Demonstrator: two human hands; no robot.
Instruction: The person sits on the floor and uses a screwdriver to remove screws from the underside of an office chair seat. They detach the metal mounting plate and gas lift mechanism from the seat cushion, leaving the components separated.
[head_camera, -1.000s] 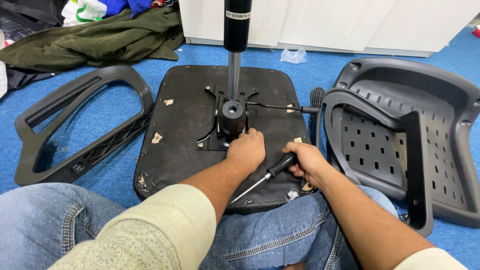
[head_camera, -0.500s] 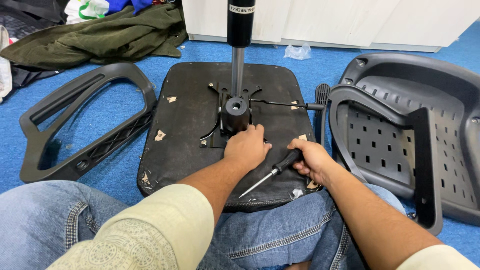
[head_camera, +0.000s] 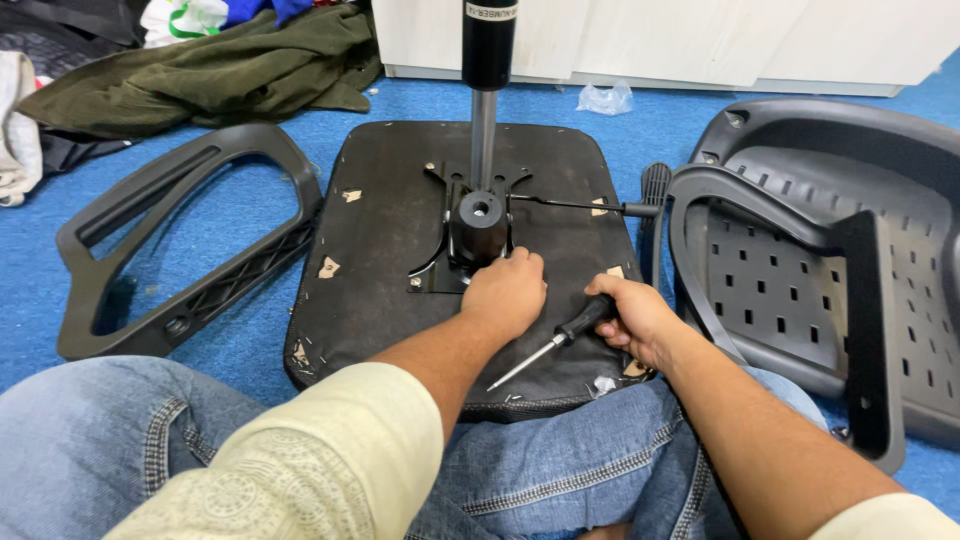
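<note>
Gripping a screwdriver (head_camera: 560, 335), right hand (head_camera: 628, 318) closed.

We logged one label: a small white rectangular sticker with dark print (head_camera: 491, 11) on the glossy black gas-lift cylinder (head_camera: 489, 50) that stood upright at top centre, cut off by the upper frame edge. The sticker wrapped around the cylinder's front, near its top.

We noted one package-like item: a crumpled clear plastic bag (head_camera: 605, 98) on the blue carpet (head_camera: 250, 330), just in front of the white cabinet base (head_camera: 640, 40), right of the cylinder.

A white bag with green print (head_camera: 183, 19) sat at the top left, beside the olive-green cloth heap (head_camera: 210, 70), partly cropped.

We saw no signs or screens.
</note>
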